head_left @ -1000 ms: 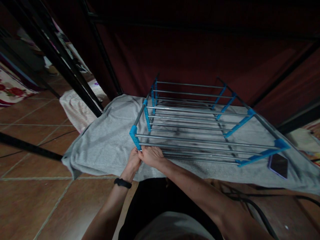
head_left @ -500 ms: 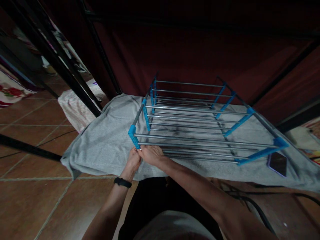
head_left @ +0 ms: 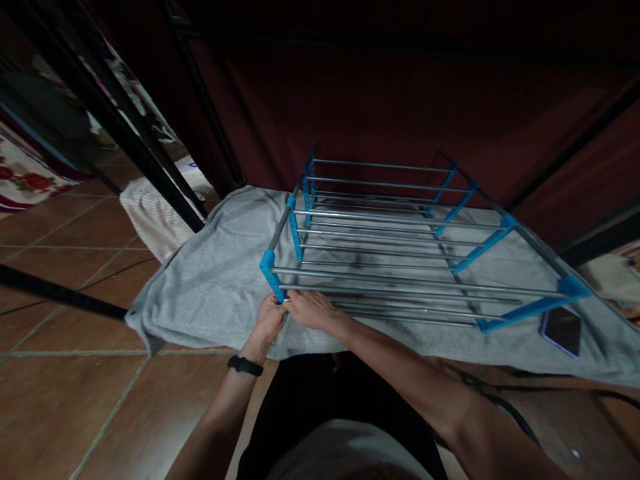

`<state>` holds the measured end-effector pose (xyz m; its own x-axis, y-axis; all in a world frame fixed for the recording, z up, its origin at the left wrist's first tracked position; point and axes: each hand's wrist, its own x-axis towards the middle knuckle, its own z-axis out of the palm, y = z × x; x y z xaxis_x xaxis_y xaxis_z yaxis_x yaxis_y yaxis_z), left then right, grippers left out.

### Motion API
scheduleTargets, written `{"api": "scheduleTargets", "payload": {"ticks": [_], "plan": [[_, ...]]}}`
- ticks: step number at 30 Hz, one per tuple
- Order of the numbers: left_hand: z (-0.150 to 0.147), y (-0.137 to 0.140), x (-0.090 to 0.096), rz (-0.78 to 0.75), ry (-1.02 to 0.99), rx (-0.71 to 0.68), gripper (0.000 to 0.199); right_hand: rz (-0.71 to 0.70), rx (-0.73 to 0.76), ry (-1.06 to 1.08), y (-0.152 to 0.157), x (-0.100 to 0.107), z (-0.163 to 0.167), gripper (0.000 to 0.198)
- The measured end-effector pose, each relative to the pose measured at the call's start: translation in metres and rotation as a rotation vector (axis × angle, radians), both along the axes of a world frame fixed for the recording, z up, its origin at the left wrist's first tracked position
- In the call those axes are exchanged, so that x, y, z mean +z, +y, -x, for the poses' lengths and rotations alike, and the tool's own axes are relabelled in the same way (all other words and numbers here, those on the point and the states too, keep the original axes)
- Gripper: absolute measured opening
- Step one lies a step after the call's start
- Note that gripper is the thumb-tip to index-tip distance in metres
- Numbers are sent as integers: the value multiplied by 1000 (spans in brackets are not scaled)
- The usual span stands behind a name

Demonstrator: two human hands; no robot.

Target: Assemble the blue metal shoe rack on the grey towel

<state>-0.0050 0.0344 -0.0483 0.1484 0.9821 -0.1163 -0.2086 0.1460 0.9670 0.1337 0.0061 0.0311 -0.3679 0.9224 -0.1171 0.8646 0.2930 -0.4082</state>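
A shoe rack [head_left: 380, 271] of grey metal rods and blue plastic brackets lies across a grey cloth in front of me. My left hand [head_left: 270, 315] is closed at the lower end of the near-left blue bracket [head_left: 272, 277], a dark band on its wrist. Right beside it, my right hand [head_left: 311, 309] wraps round the end of a metal rod next to that same bracket. The two hands nearly touch, and the fingertips are partly hidden. At the right end, another long blue bracket [head_left: 533, 308] joins the rods.
The grey cloth [head_left: 210, 280] covers a low surface. A phone [head_left: 561, 329] lies on it at the right. Black metal posts [head_left: 150, 167] stand at the left, with a striped cloth [head_left: 155, 220] behind. A dark red panel [head_left: 380, 107] rises at the back.
The view has shifted slightly, so the rack and phone appear a little further right. Both hands stay at the same near-left corner of the rack.
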Motion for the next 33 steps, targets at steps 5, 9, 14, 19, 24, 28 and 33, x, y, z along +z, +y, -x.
{"api": "scheduleTargets", "payload": {"ticks": [5,9,14,19,24,28,33], "plan": [[6,0,-4,-21,32,10,31,-33,66,81,1,-7,-6,40],[9,-2,-11,-60,76,21,30,-20,108,92,3,-9,-10,34],[6,-3,-15,-91,53,14,25,18,128,81,7,-12,-13,32],[2,-3,-12,-88,35,4,24,54,126,125,13,-15,-13,37],[0,-6,-6,-73,35,-5,28,72,110,128,13,-13,-15,37],[1,-6,-8,-73,58,-3,31,70,105,101,11,-10,-14,35],[4,-4,-15,-95,147,17,33,84,76,103,10,-9,-12,35]]}}
